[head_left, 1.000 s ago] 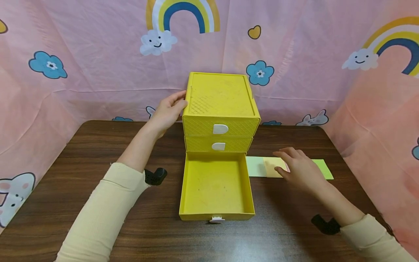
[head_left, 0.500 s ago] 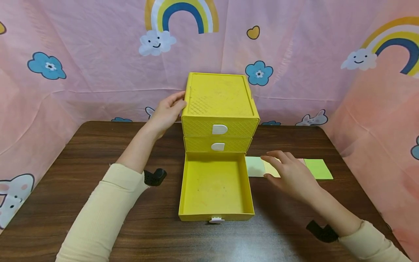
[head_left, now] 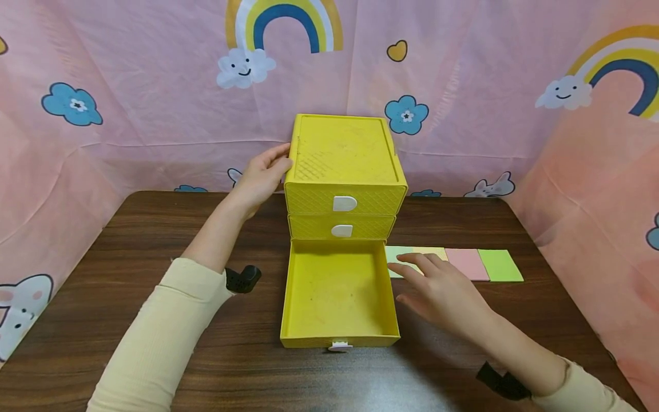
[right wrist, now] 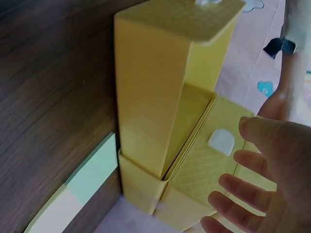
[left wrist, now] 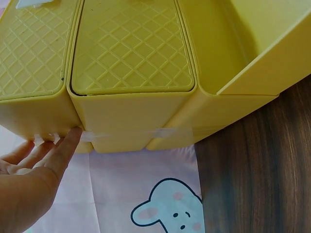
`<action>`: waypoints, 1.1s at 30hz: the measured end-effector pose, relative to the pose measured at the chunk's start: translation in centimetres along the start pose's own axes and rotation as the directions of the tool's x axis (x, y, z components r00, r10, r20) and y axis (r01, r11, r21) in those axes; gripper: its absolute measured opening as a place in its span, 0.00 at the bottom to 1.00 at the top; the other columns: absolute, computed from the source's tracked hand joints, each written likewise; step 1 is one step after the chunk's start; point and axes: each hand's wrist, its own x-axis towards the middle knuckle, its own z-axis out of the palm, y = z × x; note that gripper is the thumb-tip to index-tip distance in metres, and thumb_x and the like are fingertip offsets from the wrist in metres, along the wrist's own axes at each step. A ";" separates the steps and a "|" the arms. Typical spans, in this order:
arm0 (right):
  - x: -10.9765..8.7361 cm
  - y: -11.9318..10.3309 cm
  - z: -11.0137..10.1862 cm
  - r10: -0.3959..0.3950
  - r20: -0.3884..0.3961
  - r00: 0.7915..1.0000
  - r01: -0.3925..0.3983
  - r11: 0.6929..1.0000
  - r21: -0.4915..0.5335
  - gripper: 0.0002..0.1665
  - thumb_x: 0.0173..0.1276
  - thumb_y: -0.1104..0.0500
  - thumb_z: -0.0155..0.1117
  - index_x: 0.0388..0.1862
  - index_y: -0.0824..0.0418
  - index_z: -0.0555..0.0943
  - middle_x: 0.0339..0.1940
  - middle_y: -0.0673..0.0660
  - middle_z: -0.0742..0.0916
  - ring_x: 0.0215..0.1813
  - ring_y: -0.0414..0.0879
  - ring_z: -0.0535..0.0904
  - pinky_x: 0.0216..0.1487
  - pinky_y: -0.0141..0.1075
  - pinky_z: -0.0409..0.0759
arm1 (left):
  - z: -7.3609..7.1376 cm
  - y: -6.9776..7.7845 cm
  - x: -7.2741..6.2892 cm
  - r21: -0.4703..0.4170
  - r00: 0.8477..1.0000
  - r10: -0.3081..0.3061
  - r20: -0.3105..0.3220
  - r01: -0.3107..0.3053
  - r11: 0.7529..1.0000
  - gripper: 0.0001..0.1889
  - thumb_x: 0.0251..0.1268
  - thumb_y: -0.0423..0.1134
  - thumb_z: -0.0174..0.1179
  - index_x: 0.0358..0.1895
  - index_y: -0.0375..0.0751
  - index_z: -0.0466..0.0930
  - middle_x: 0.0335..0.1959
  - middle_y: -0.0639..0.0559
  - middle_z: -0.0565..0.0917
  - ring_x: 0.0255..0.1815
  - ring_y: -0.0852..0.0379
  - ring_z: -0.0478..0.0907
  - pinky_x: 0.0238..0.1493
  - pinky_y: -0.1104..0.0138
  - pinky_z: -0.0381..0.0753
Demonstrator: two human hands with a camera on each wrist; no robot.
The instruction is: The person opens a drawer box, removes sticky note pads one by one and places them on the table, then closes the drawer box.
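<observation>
A yellow three-drawer desktop organizer (head_left: 350,149) stands at the table's middle. Its lowest drawer (head_left: 337,303) is pulled far out and has nothing in it; the upper two are closed. My left hand (head_left: 261,180) touches the organizer's left side near the top. In the left wrist view, its fingers (left wrist: 65,150) lie extended against the yellow wall. Over the right wall of the pulled-out drawer hovers my right hand (head_left: 445,292), fingers spread and holding nothing. It partly covers a row of sticky notes, where mint (head_left: 396,252), pale yellow (head_left: 429,250), pink (head_left: 467,264) and lime green (head_left: 500,266) show.
White tabs serve as drawer pulls, such as the one on the top drawer (head_left: 344,203). The dark wood table (head_left: 216,355) extends around the organizer. A pink patterned cloth (head_left: 170,97) hangs behind it and along both sides.
My right hand has moved left and a little toward me, from over the sticky notes to the drawer's right wall, uncovering the pink note. The left hand stays on the organizer.
</observation>
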 end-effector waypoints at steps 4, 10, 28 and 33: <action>0.1 -1.0 -0.3 -0.008 0.002 1.000 0.008 1.000 0.016 0.32 0.47 0.54 0.74 0.53 0.56 0.77 0.50 0.55 0.80 0.48 0.52 0.77 0.44 0.44 0.79 | 0.0 -0.1 0.1 0.002 1.000 -0.001 -0.004 0.001 1.000 0.27 0.69 0.43 0.44 0.71 0.50 0.55 0.67 0.49 0.66 0.60 0.55 0.68 0.58 0.59 0.73; 0.2 -2.4 -0.4 -0.032 0.027 0.999 0.031 0.999 0.034 0.32 0.47 0.53 0.74 0.53 0.54 0.77 0.49 0.54 0.80 0.49 0.49 0.76 0.46 0.41 0.79 | 0.0 -0.1 0.1 0.012 1.000 0.000 -0.012 0.000 1.000 0.27 0.69 0.44 0.44 0.71 0.50 0.55 0.66 0.49 0.66 0.60 0.55 0.68 0.56 0.59 0.73; 0.2 -5.1 0.0 -0.131 -0.012 0.991 0.131 0.986 0.100 0.29 0.47 0.54 0.74 0.51 0.52 0.78 0.46 0.51 0.81 0.45 0.46 0.77 0.44 0.38 0.79 | 0.0 -0.1 0.1 0.028 1.000 -0.009 -0.028 0.009 1.000 0.27 0.69 0.44 0.45 0.71 0.51 0.56 0.68 0.50 0.65 0.63 0.56 0.65 0.60 0.57 0.70; 0.1 -5.8 0.5 -0.183 -0.050 0.982 0.187 0.977 0.100 0.29 0.45 0.55 0.75 0.49 0.53 0.78 0.45 0.50 0.81 0.43 0.46 0.76 0.41 0.38 0.79 | 0.1 -0.1 0.0 0.018 1.000 -0.002 -0.026 0.002 1.000 0.27 0.69 0.44 0.44 0.71 0.50 0.55 0.68 0.49 0.65 0.63 0.55 0.66 0.59 0.58 0.71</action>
